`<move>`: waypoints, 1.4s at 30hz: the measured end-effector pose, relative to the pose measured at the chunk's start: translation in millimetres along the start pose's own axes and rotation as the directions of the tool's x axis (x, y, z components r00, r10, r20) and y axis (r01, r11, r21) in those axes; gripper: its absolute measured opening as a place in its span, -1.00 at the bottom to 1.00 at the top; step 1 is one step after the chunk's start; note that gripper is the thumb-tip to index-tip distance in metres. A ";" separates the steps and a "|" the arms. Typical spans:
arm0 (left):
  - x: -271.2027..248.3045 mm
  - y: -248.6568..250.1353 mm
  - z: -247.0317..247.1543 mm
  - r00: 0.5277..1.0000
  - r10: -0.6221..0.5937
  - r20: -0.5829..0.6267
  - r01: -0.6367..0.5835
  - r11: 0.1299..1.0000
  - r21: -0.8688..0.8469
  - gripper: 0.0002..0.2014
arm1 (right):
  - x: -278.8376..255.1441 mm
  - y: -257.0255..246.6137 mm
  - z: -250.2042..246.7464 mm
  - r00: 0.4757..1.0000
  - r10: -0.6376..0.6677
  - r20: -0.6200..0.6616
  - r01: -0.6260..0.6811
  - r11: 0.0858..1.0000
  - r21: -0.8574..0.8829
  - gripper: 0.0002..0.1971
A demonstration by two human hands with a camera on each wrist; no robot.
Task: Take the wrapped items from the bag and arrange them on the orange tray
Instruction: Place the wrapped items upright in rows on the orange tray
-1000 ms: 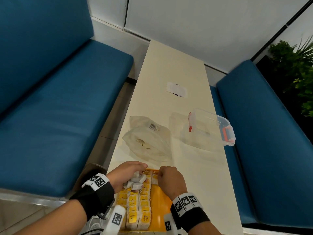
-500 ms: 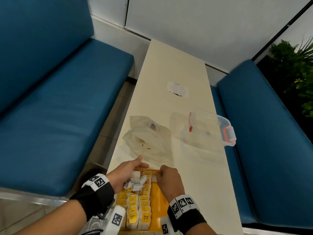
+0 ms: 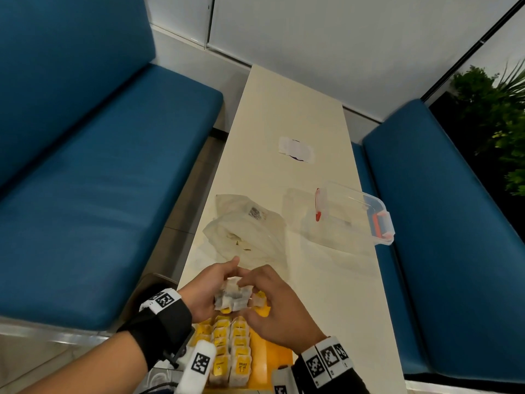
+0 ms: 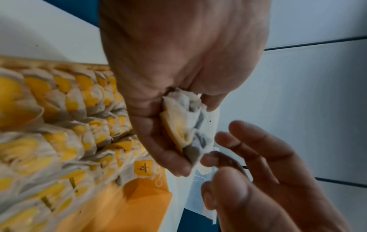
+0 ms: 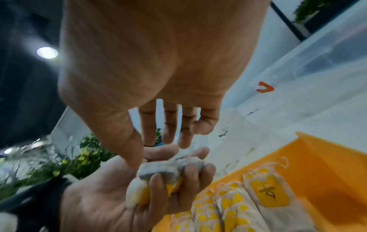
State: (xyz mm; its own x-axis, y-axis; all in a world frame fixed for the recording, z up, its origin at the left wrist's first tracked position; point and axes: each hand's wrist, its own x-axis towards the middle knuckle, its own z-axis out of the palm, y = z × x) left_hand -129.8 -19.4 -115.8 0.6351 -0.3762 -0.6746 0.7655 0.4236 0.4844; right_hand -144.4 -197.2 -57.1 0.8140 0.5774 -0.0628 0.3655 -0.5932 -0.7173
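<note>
Below both hands, the orange tray [image 3: 279, 356] holds 3 rows of tea bags [image 3: 230, 346]. Beyond them lies the bag [image 3: 250, 231]. The left hand [image 3: 207, 291] has lifted off the tray, fingers curled around a bunch of wrapped items [image 3: 232, 295]. The right hand [image 3: 277, 311], fingers spread, now reaches for 1, so placing continues.

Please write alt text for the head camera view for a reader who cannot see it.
The left hand holds a bunch of wrapped items above the orange tray, the right hand reaching for them. Rows of items fill the tray; a bag lies beyond.
</note>
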 end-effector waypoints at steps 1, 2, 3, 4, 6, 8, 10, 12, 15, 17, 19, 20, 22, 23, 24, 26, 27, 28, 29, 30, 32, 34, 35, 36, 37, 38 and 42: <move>-0.2 0.6 1.3 1.000 -0.010 0.010 0.010 1.000 -0.014 -0.53 | -0.4 -1.5 0.0 0.999 -0.017 0.047 0.020 0.999 -0.046 -0.51; 0.1 0.6 1.7 1.000 -0.021 0.016 0.021 1.000 -0.009 -0.55 | -0.1 -2.5 0.3 0.996 -0.027 0.090 0.036 0.994 -0.099 -0.44; 0.0 0.8 2.8 0.999 -0.028 0.017 0.028 1.000 0.005 -0.55 | 1.5 -1.8 2.0 0.992 -0.031 0.124 0.050 0.988 -0.149 -0.40; -0.8 1.2 4.2 0.999 -0.032 0.018 0.032 0.999 0.012 -0.55 | 3.3 -0.9 4.5 0.989 -0.032 0.146 0.060 0.981 -0.186 -0.39; -0.4 0.6 7.0 0.999 -0.035 0.034 0.035 0.999 0.006 -0.56 | 7.5 2.3 9.7 0.989 -0.039 0.146 0.071 0.973 -0.220 -0.47; -1.3 0.4 10.4 0.999 -0.031 0.042 0.032 0.999 -0.020 -0.57 | 11.6 6.5 13.6 0.993 -0.021 0.119 0.044 0.980 -0.195 -0.59; -1.6 -0.7 11.4 0.999 -0.032 0.040 0.033 0.999 -0.035 -0.55 | 14.4 9.8 15.3 0.998 0.039 0.056 -0.032 0.992 -0.121 -0.67; -1.5 -2.2 9.5 0.998 -0.027 0.059 0.028 0.999 -0.021 -0.50 | 17.1 11.1 13.9 0.993 0.113 -0.034 -0.114 0.993 -0.026 -0.70; -3.2 -2.0 7.9 0.994 -0.034 0.105 0.036 0.999 -0.017 -0.45 | 20.2 10.7 8.7 0.969 0.220 -0.113 -0.211 0.973 0.092 -0.70; -4.8 -0.6 9.4 0.992 -0.030 0.123 0.035 0.999 -0.036 -0.45 | 21.4 10.3 6.5 0.956 0.254 -0.143 -0.236 0.963 0.132 -0.71; -4.8 0.2 10.3 0.991 -0.016 0.134 0.026 0.997 -0.072 -0.45 | 21.9 10.5 7.1 0.955 0.243 -0.171 -0.225 0.967 0.118 -0.71; -4.2 0.4 10.0 0.991 -0.005 0.136 0.018 0.996 -0.090 -0.46 | 21.8 10.5 8.3 0.957 0.225 -0.186 -0.213 0.974 0.082 -0.71; -3.6 0.8 8.7 0.991 0.004 0.137 0.011 0.994 -0.107 -0.47 | 21.6 10.8 10.6 0.956 0.192 -0.222 -0.196 0.981 0.004 -0.68; -3.7 0.8 8.1 0.991 0.005 0.137 0.010 0.994 -0.111 -0.48 | 21.7 11.0 11.1 0.954 0.181 -0.238 -0.190 0.982 -0.019 -0.68; -4.0 0.9 7.8 0.990 0.005 0.139 0.011 0.994 -0.113 -0.49 | 22.0 11.5 11.6 0.955 0.169 -0.244 -0.183 0.983 -0.033 -0.69; -4.6 1.1 7.3 0.989 0.004 0.146 0.013 0.993 -0.117 -0.51 | 22.5 12.0 11.9 0.962 0.150 -0.226 -0.166 0.985 -0.052 -0.74; -4.5 1.0 6.8 0.989 0.004 0.150 0.014 0.993 -0.119 -0.52 | 22.7 12.2 11.7 0.966 0.145 -0.215 -0.161 0.985 -0.060 -0.76; -4.7 0.7 6.3 0.988 0.004 0.153 0.014 0.993 -0.120 -0.52 | 22.6 12.1 11.5 0.967 0.148 -0.206 -0.163 0.985 -0.059 -0.77; -4.7 0.3 5.5 0.988 0.007 0.156 0.011 0.993 -0.117 -0.52 | 22.6 11.9 11.0 0.967 0.158 -0.200 -0.171 0.984 -0.049 -0.78; -4.8 -0.1 4.6 0.987 0.014 0.159 0.004 0.994 -0.111 -0.53 | 22.4 11.6 10.6 0.965 0.169 -0.198 -0.179 0.983 -0.033 -0.79; -5.3 -1.0 3.0 0.986 0.025 0.164 -0.010 0.996 -0.093 -0.57 | 21.9 11.2 9.4 0.963 0.187 -0.195 -0.190 0.982 0.003 -0.79; -5.4 -1.3 1.6 0.988 0.019 0.153 -0.006 0.996 -0.085 -0.59 | 22.2 12.2 7.4 0.960 0.213 -0.180 -0.212 0.977 0.025 -0.79; -5.2 -1.1 1.1 0.989 0.015 0.145 -0.002 0.996 -0.089 -0.59 | 22.5 13.4 6.3 0.959 0.230 -0.168 -0.228 0.973 0.031 -0.78; -5.2 -0.8 0.6 0.990 0.010 0.138 0.003 0.996 -0.093 -0.59 | 22.7 14.2 5.4 0.957 0.246 -0.155 -0.243 0.969 0.035 -0.78; -4.7 -0.9 -0.2 0.991 0.005 0.131 0.008 0.995 -0.097 -0.59 | 22.7 15.2 4.4 0.955 0.258 -0.144 -0.255 0.966 0.038 -0.78; -4.5 -0.9 -0.4 0.992 0.003 0.125 0.009 0.995 -0.096 -0.58 | 22.5 16.1 3.8 0.954 0.267 -0.134 -0.264 0.964 0.044 -0.79; -3.1 -0.8 -0.8 0.993 0.007 0.116 0.003 0.996 -0.086 -0.56 | 19.6 15.5 -0.8 0.959 0.254 -0.129 -0.245 0.966 0.080 -0.82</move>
State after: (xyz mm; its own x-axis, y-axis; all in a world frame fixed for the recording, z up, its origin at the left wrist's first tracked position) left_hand -132.5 -17.8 -114.5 0.6478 -0.4662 -0.6025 0.7559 0.4917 0.4322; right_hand -122.4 -195.6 -68.9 0.9313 0.3307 -0.1530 0.1174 -0.6698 -0.7332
